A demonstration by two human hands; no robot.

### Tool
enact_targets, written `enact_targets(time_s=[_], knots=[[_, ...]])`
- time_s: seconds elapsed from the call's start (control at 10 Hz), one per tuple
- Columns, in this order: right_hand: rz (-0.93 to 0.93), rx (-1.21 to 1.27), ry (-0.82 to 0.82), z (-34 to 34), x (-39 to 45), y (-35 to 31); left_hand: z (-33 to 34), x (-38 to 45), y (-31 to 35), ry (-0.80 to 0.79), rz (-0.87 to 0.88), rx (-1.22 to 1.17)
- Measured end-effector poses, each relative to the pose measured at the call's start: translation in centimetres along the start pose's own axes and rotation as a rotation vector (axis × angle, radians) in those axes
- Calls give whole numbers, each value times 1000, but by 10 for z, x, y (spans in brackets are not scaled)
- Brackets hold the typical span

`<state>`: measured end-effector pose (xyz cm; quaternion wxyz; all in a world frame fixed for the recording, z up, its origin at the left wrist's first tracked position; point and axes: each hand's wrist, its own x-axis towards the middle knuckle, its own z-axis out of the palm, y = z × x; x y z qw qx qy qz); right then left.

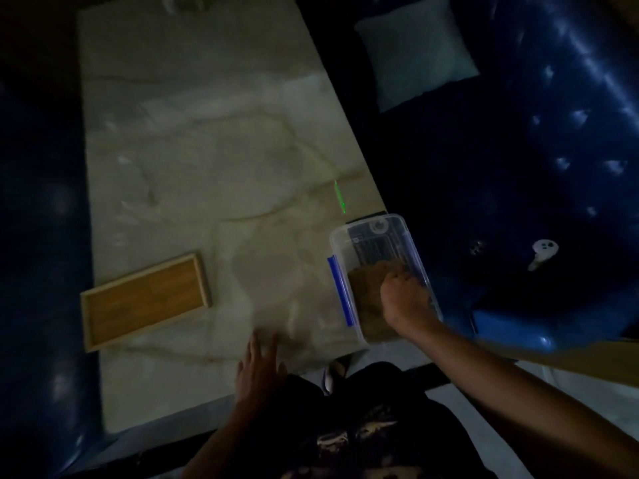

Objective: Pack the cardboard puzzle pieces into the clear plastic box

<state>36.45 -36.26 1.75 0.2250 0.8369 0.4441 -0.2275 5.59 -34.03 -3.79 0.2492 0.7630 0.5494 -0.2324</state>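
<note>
Two hands: right hand [406,299] fingers on puzzle pieces [368,281] in box [408,233]; left hand [257,368] spread flat.

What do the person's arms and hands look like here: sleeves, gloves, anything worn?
Both forearms are bare, with no sleeves in view. The left hand and right hand are bare too: no gloves, and no rings or watch that the dim, blurred picture lets me make out. The torso wears dark clothing with a pale print.

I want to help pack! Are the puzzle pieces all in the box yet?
Nearly. A brown heap of pieces already sits in the clear plastic box. The right hand is pressing into it, while the left hand rests flat on the table. The wooden tray looks empty. No lid is visible.
</note>
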Motion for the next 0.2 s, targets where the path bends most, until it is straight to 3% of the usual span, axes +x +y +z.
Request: enact_targets(time_s=[0.1,0.2], knots=[[-43,-17,42,-14,-9,5,2,-11,-3,-33,-50,-44],[-115,173,82,-49,-22,2,14,-29,5,-120,-35,-65]])
